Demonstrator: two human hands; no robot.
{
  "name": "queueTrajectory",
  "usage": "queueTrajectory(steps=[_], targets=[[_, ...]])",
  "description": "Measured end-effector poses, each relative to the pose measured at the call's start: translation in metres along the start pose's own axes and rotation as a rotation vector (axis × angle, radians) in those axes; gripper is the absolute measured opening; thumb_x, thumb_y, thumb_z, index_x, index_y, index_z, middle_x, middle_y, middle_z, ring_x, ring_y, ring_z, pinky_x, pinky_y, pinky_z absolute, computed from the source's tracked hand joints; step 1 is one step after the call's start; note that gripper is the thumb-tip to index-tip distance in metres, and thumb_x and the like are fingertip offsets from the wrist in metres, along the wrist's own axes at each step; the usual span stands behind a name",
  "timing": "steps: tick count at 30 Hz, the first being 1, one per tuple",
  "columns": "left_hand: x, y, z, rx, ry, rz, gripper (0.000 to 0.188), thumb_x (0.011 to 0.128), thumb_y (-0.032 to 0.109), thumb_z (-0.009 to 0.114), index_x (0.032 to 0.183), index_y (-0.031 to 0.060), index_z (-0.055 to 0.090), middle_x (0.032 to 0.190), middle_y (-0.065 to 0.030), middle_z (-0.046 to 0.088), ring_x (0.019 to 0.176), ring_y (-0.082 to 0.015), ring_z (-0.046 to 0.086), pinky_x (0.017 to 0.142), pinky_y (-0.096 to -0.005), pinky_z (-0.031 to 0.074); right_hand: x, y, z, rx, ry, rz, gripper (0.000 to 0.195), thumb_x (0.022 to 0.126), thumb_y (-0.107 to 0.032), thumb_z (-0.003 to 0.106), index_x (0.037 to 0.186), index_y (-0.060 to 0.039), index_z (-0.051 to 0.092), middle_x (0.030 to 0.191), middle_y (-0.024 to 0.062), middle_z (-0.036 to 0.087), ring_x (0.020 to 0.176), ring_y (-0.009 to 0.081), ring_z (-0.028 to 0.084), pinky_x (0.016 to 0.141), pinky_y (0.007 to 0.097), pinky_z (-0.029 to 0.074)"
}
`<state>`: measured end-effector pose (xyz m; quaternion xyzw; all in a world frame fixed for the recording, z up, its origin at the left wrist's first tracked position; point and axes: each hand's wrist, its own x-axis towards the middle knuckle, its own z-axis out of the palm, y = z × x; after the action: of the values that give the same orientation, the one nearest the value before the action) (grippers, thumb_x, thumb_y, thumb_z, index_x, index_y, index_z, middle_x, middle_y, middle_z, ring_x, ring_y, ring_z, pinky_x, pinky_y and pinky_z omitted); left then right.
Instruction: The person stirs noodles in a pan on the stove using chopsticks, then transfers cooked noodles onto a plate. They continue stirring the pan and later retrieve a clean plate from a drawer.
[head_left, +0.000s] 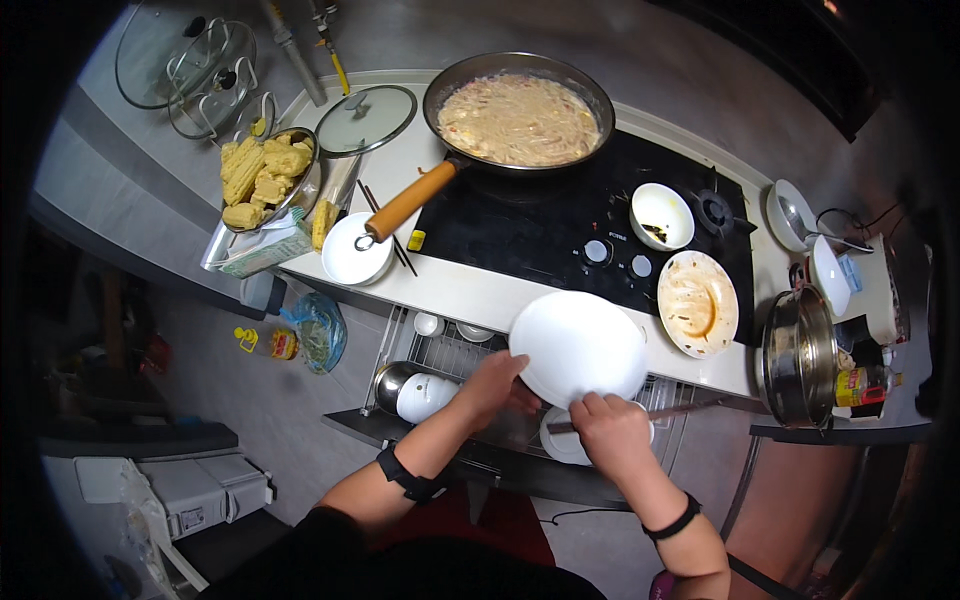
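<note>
A white plate (577, 345) is held tilted over the open drawer's far edge. My left hand (495, 386) grips its left rim with the thumb on top. At its near rim is my right hand (611, 431), closed on the plate and on dark chopsticks (675, 411) that stick out on both sides of the fist. More white dishes (559, 442) lie in the drawer beneath. A frying pan of noodle-like food in pale sauce (521, 120) sits on the black cooktop (510, 232). Right of the held plate lies a sauce-stained oval plate (697, 304).
Left on the counter are a bowl of corn cobs (307, 172), a glass lid (367, 120) and a white bowl (358, 249) under the pan's handle. A small bowl (662, 216) stands on the cooktop. A steel pot (801, 356) is at right. The pulled-out drawer (405, 435) lies before me.
</note>
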<state>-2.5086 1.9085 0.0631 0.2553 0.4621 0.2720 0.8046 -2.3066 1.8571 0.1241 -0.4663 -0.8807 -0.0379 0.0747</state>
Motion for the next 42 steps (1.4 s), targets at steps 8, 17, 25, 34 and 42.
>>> queueTrajectory(steps=[8, 17, 25, 34, 42], targets=[[0.028, 0.041, -0.053, 0.05, 0.198, 0.322, 0.039, 0.093, 0.011, 0.033, 0.128, -0.0077, 0.036, 0.094, -0.0211, 0.062, 0.07, -0.0238, 0.067, 0.06, -0.0312, 0.058, 0.057, -0.04, 0.014, 0.078, 0.011, 0.24, 0.012, 0.076, -0.012, 0.067, 0.085, -0.0061, 0.063, 0.077, 0.0078, 0.055, 0.06, 0.0234, 0.062, 0.049, 0.0336, 0.049], [0.068, 0.063, -0.089, 0.022, 0.2, 0.217, 0.038, 0.096, 0.013, 0.031, 0.129, -0.0061, 0.03, 0.101, -0.0253, 0.06, 0.079, -0.028, 0.068, 0.063, -0.0325, 0.059, 0.032, -0.08, -0.025, 0.129, -0.02, 0.479, 0.015, 0.079, -0.019, 0.068, 0.076, -0.0062, 0.06, 0.069, 0.0095, 0.055, 0.056, 0.0274, 0.062, 0.048, 0.0378, 0.049], [0.131, 0.024, -0.134, -0.035, -0.028, 0.224, 0.044, 0.098, 0.034, 0.044, 0.125, -0.0005, 0.042, 0.103, -0.0209, 0.062, 0.094, -0.0294, 0.064, 0.081, -0.0352, 0.054, -0.051, -0.11, -0.048, 0.151, -0.03, 0.843, 0.016, 0.071, -0.016, 0.068, 0.082, -0.0069, 0.06, 0.074, 0.0113, 0.06, 0.061, 0.0292, 0.064, 0.05, 0.0395, 0.051], [-0.069, 0.002, -0.051, 0.327, -0.367, -0.439, 0.026, 0.091, 0.024, 0.061, 0.104, 0.0023, 0.057, 0.08, -0.0051, 0.057, 0.065, -0.0095, 0.053, 0.055, -0.0179, 0.045, -0.127, -0.204, -0.063, 0.263, 0.247, 1.376, 0.018, 0.075, -0.018, 0.068, 0.08, -0.0043, 0.057, 0.077, 0.0119, 0.061, 0.067, 0.032, 0.064, 0.057, 0.0417, 0.052], [-0.164, -0.103, -0.002, 0.968, -0.6, -0.612, 0.018, 0.091, 0.018, 0.057, 0.1, 0.0026, 0.059, 0.088, -0.0059, 0.06, 0.081, -0.016, 0.057, 0.073, -0.0286, 0.047, -0.201, -0.292, -0.07, 0.287, 0.346, 1.581, 0.019, 0.075, -0.017, 0.069, 0.084, -0.0028, 0.06, 0.083, 0.0137, 0.063, 0.073, 0.0337, 0.065, 0.061, 0.0442, 0.052]])
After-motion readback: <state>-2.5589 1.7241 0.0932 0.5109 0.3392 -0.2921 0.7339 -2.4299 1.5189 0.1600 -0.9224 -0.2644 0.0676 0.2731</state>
